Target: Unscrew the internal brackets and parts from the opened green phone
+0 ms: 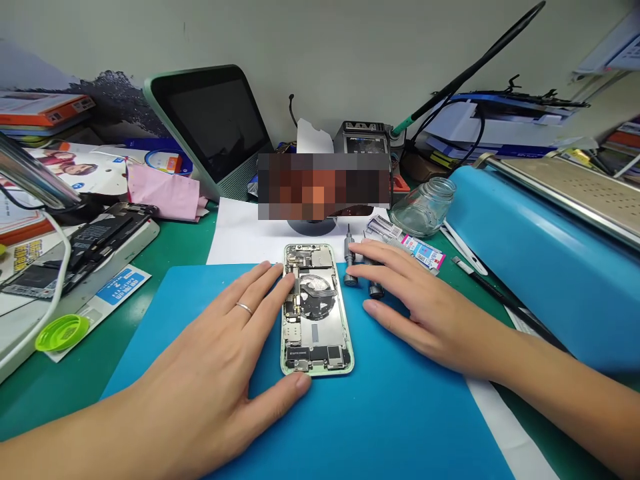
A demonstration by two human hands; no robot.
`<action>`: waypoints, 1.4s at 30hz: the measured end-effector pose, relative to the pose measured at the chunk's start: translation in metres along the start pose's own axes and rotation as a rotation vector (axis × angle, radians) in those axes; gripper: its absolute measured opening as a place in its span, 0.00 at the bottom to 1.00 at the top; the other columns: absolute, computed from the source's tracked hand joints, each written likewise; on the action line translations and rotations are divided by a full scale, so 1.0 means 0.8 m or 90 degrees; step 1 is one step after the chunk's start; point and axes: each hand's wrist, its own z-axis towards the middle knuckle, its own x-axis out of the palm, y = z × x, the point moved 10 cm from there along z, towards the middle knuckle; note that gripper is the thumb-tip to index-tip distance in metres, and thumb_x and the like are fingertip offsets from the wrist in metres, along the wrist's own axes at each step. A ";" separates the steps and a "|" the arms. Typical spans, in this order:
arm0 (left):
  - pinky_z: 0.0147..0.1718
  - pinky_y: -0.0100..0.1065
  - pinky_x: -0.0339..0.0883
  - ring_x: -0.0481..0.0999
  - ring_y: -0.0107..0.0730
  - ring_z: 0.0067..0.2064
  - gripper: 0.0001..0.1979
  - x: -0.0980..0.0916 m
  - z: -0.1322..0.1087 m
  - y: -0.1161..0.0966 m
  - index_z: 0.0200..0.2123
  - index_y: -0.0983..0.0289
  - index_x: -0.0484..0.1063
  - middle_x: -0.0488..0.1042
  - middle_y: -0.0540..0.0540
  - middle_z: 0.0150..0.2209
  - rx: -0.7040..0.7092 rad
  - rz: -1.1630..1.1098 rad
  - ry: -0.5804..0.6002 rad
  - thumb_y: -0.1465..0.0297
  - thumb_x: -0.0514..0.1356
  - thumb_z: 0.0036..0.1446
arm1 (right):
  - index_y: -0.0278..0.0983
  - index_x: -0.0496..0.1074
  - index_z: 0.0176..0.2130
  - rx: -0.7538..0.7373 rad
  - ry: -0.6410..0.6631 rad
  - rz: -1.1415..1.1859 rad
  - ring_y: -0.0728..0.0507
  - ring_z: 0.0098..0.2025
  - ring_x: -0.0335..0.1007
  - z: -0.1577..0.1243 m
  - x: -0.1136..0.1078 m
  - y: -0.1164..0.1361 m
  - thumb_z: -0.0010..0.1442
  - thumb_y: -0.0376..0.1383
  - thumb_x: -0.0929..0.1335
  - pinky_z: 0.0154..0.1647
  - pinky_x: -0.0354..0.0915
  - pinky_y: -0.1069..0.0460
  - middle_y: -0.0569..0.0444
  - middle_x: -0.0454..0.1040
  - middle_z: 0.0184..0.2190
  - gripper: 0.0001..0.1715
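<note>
An opened smartphone [317,331] with a pale green frame lies on the blue mat, its circuit board, battery and round coil exposed. My left hand [225,353] rests beside it with fingers spread, the fingertips at the phone's left edge and the thumb by its bottom edge. To the right of the phone, a small grey screwdriver [351,270] stands or lies with its tip pointing away. A second screwdriver [376,289] is partly hidden under my right hand [425,300]. That hand's fingers are apart, the fingertips reaching the first screwdriver; a firm hold does not show.
Behind the phone are white paper [240,230] and a pixelated patch. A glass jar [425,207] and a blue machine [530,267] stand on the right. A screen device [215,120] is at the back left; another disassembled device [95,247] and a green lid [63,332] lie left.
</note>
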 end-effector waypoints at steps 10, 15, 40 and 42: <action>0.59 0.59 0.77 0.61 0.61 0.73 0.44 0.000 0.001 -0.003 0.77 0.63 0.45 0.54 0.61 0.76 0.011 0.020 -0.022 0.48 0.56 0.68 | 0.39 0.72 0.56 -0.012 -0.007 0.071 0.37 0.73 0.64 0.001 0.000 0.000 0.72 0.33 0.65 0.70 0.69 0.37 0.46 0.77 0.62 0.15; 0.60 0.57 0.76 0.62 0.60 0.73 0.43 -0.001 0.000 -0.004 0.77 0.63 0.47 0.56 0.62 0.76 0.016 0.014 -0.019 0.48 0.56 0.69 | 0.39 0.70 0.63 -0.031 -0.006 0.049 0.40 0.72 0.65 -0.001 0.002 0.002 0.73 0.32 0.65 0.73 0.65 0.41 0.47 0.76 0.64 0.22; 0.63 0.59 0.73 0.58 0.61 0.75 0.44 0.003 -0.003 0.004 0.78 0.57 0.43 0.51 0.56 0.78 -0.004 -0.009 0.008 0.48 0.57 0.68 | 0.37 0.71 0.63 -0.044 -0.074 0.014 0.36 0.63 0.74 -0.006 -0.015 0.011 0.69 0.30 0.67 0.67 0.70 0.41 0.43 0.77 0.60 0.25; 0.63 0.59 0.73 0.58 0.61 0.75 0.44 0.002 -0.003 0.004 0.78 0.58 0.43 0.52 0.56 0.77 -0.006 -0.007 0.005 0.48 0.57 0.68 | 0.38 0.76 0.58 -0.020 -0.087 -0.012 0.34 0.58 0.74 -0.005 -0.017 0.007 0.69 0.32 0.68 0.60 0.73 0.39 0.42 0.77 0.55 0.19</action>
